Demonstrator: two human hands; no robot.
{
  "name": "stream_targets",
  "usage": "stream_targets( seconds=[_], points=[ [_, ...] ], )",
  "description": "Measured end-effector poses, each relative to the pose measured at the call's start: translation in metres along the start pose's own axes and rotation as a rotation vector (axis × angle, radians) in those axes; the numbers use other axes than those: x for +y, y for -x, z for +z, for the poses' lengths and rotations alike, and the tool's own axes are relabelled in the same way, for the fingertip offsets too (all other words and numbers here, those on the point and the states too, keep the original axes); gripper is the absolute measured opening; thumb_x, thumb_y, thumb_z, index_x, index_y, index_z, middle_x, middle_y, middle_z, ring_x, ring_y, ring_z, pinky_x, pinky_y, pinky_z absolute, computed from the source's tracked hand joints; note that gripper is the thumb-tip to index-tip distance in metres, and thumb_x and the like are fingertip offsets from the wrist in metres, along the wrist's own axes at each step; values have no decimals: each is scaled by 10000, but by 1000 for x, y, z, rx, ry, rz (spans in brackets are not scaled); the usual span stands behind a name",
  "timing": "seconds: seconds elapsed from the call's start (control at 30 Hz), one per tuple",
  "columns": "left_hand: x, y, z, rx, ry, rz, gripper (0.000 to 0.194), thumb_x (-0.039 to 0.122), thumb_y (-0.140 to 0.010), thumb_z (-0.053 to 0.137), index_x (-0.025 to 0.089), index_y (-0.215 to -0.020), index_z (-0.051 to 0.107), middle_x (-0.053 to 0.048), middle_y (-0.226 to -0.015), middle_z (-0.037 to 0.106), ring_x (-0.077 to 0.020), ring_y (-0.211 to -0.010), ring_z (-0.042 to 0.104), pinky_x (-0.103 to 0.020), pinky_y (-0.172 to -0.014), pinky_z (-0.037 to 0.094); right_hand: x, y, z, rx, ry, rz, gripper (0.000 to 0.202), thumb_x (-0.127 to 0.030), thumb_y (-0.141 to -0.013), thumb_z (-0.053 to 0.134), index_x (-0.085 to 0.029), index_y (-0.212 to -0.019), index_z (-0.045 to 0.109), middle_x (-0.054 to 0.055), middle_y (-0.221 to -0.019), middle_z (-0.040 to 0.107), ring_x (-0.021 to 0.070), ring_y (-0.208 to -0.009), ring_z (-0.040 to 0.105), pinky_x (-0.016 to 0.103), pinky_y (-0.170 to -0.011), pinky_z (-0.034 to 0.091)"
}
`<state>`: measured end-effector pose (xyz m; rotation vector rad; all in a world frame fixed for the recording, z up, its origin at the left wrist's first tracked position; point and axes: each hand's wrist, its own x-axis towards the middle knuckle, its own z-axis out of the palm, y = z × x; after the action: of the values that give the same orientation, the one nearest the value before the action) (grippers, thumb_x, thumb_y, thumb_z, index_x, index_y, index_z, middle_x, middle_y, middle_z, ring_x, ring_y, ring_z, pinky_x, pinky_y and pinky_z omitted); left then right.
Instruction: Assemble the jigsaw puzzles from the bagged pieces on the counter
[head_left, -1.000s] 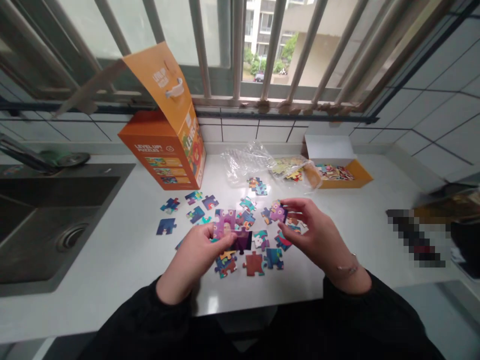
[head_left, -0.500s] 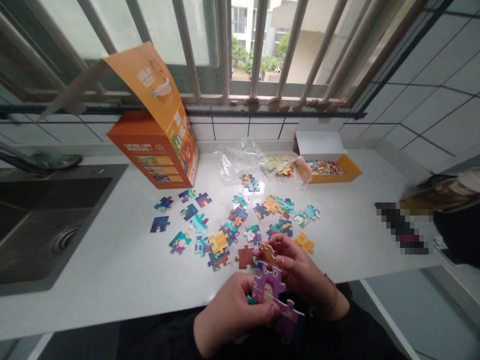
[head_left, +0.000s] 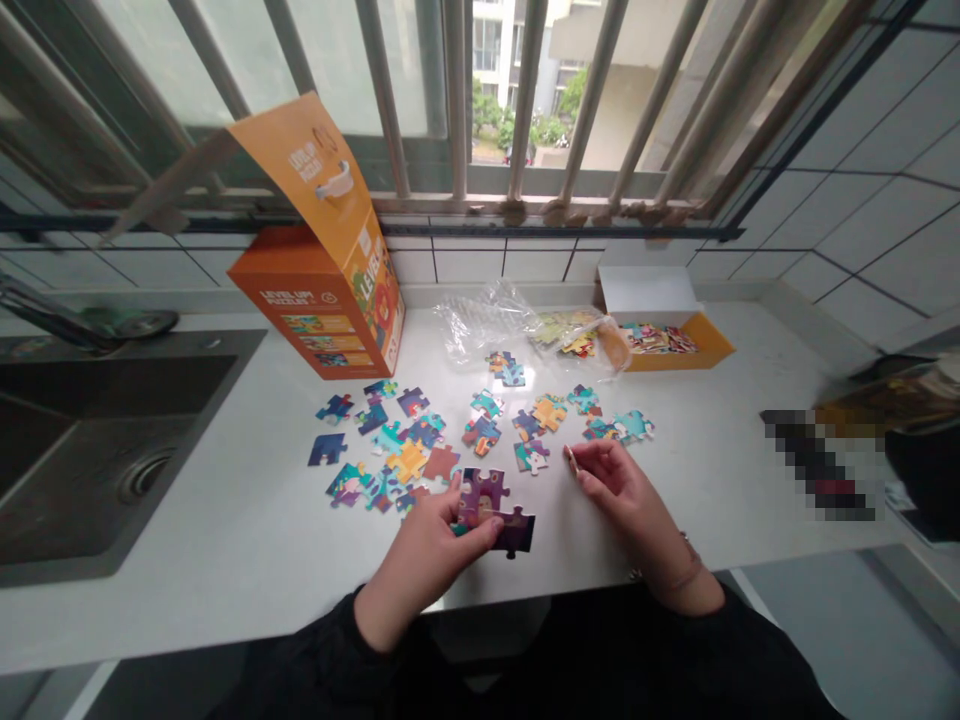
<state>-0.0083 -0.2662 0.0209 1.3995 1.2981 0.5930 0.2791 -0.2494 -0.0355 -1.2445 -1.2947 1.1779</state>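
My left hand (head_left: pixel 431 545) pinches joined purple puzzle pieces (head_left: pixel 484 495) just above the white counter's front part. To the right, my right hand (head_left: pixel 619 495) holds a single puzzle piece (head_left: pixel 572 460) edge-on between thumb and fingers, so its picture is hidden. Loose pieces lie beyond both hands. Among them are a yellow piece (head_left: pixel 407 461) and a brown piece (head_left: pixel 441 462) near my left hand, and a white-and-teal piece (head_left: pixel 532 457) between the hands. A dark blue piece (head_left: pixel 327 449) rests at the far left of the group.
An orange puzzle box (head_left: pixel 315 300) stands open at the back left, beside a sink (head_left: pixel 251 375). Clear plastic bags (head_left: pixel 487 320) and a yellow tray of pieces (head_left: pixel 701 345) sit along the back. A partly pixelated dark object (head_left: pixel 817 465) lies at the right.
My hands have moved apart, the left one leftward and up with the purple pieces, the right one rightward with its piece. The brown and yellow pieces have shifted left on the counter.
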Motion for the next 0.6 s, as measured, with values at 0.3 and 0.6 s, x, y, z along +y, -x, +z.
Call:
stream_targets(
  seconds=[0.3,0.6],
  points=[
    [10,-2,26,18,-128,-189,292,432,-837,689,193,-673,653,20,-586,622,-166,-579,546,-270,-562,347,-18,14,11,-82,423,-262,163,-341,-994,705,-256,-1129,671,132,-1358,679,292,-1285,682,495,-1089,608],
    [8,20,24,184,-471,-147,607,479,-941,723,129,-1432,643,-83,-920,782,-248,-766,737,-305,-689,515,-22,24,15,-237,644,-397,173,-215,-969,701,-272,-1132,695,119,-1382,655,286,-1329,656,485,-1116,586]
  ],
)
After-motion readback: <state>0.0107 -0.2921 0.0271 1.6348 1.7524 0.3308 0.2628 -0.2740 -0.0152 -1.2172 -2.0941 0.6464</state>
